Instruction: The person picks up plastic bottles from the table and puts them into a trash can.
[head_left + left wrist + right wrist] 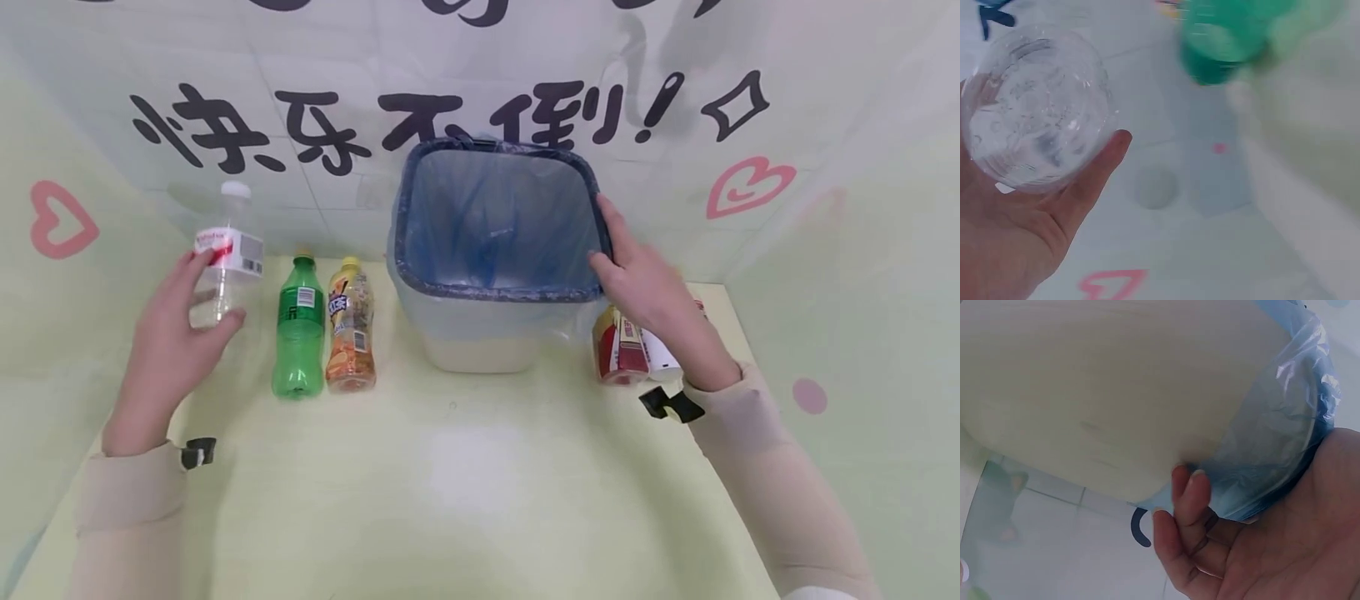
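My left hand (176, 337) holds a clear plastic bottle (242, 252) with a white cap and a red-and-white label, upright. In the left wrist view the base of this bottle (1038, 112) faces the camera, with the thumb along its side. A pale trash bin (480, 354), lined with a translucent blue bag (491, 217), stands in the middle. My right hand (648, 283) grips the bin's right rim, thumb on the inner side. From the right wrist view, curled fingers (1191, 506) lie against the outside of the bag-covered bin (1110, 394).
Right of the left hand stand a green soda bottle (298, 329) and an orange drink bottle (351, 329). Behind the right forearm are a dark red bottle (621, 354) and a white container (660, 358), partly hidden. A printed wall sheet (330, 200) rises behind the pale table (465, 483).
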Motion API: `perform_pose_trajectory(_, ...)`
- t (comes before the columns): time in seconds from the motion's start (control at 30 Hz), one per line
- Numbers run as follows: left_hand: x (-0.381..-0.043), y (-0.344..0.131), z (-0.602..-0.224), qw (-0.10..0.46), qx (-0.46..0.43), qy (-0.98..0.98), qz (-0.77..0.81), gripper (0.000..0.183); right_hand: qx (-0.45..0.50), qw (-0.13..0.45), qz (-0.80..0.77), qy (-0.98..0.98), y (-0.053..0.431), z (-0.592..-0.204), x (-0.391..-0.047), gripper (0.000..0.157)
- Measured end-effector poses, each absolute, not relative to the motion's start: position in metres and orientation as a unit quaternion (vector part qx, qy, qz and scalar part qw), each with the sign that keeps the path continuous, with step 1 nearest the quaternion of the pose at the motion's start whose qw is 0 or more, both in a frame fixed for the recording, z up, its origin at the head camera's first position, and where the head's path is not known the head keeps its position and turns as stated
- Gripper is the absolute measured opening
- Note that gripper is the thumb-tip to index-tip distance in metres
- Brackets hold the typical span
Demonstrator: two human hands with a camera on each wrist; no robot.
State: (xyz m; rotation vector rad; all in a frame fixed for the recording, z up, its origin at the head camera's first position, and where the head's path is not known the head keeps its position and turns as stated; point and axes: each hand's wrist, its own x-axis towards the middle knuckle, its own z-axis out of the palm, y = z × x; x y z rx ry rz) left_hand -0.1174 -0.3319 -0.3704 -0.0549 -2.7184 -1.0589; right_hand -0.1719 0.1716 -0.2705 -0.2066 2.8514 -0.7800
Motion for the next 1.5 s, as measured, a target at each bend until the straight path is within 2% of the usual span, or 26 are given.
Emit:
perform_pose_trajectory(0.27,-0.108,-0.294,-0.295,0.137,-0.102,-0.916,-0.363,0.082,-0.091,0.110,-0.251,0.958,0.175,-0.267,-0.173,0.073)
perform_pose_trajectory(0.5,-0.107,-0.257,-0.252,0.139,-0.184,-0.930,-0.285,0.081,-0.089,0.114,-0.244,0.959,0.176,-0.267,-0.174,0.074)
perform_pose_trajectory(1.1,-0.127,-0.218,-0.224,0.128,-0.244,-0.933,-0.230,0.079,-0.078,0.115,-0.244,0.960,0.177,-0.267,-0.175,0.074)
perform_pose_trajectory(1.5,-0.149,-0.190,-0.205,0.064,-0.266,-0.933,-0.233,0.074,-0.081,0.116,-0.242,0.960,0.177,-0.268,-0.175,0.075)
